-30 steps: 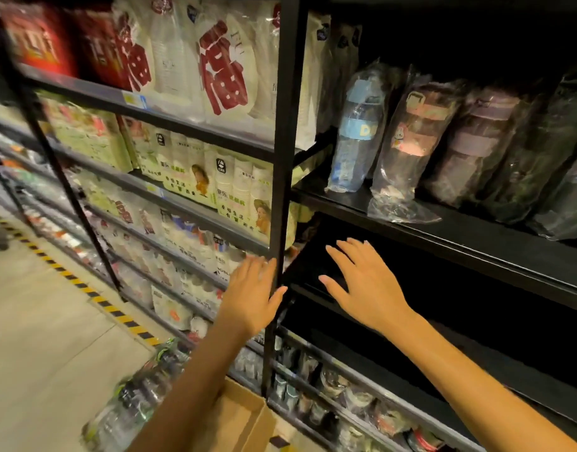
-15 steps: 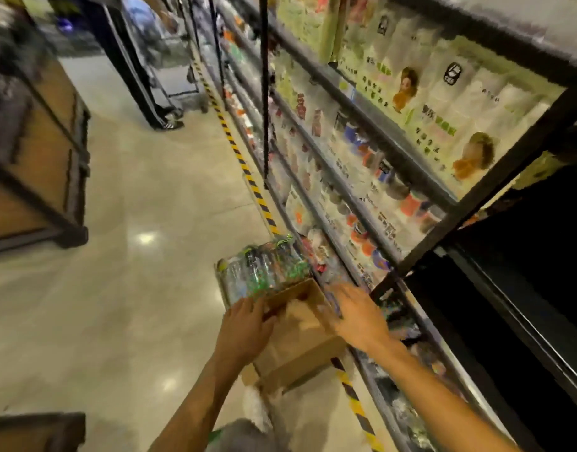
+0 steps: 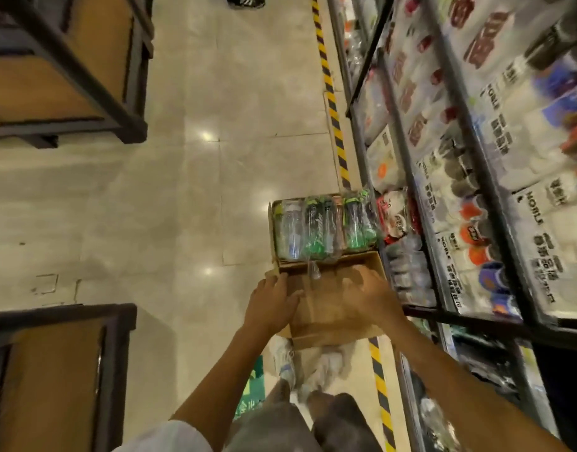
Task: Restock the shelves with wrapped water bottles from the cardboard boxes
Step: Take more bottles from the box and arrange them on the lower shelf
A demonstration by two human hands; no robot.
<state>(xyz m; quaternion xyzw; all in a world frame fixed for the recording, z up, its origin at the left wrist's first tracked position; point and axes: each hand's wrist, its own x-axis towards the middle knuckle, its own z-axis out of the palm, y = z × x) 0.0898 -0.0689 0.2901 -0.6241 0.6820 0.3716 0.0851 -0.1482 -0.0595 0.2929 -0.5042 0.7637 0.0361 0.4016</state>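
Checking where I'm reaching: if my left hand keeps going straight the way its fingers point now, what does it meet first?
Probably the near end of the wrapped bottles lying in the cardboard box. The left hand points up the aisle along the closed box, and those come next in line, though depth is hard to judge.

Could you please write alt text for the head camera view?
Looking down a shop aisle, a person's left hand and right hand rest on a cardboard box on the floor. Beyond it an open box holds wrapped water bottles, beside stocked shelves on the right.
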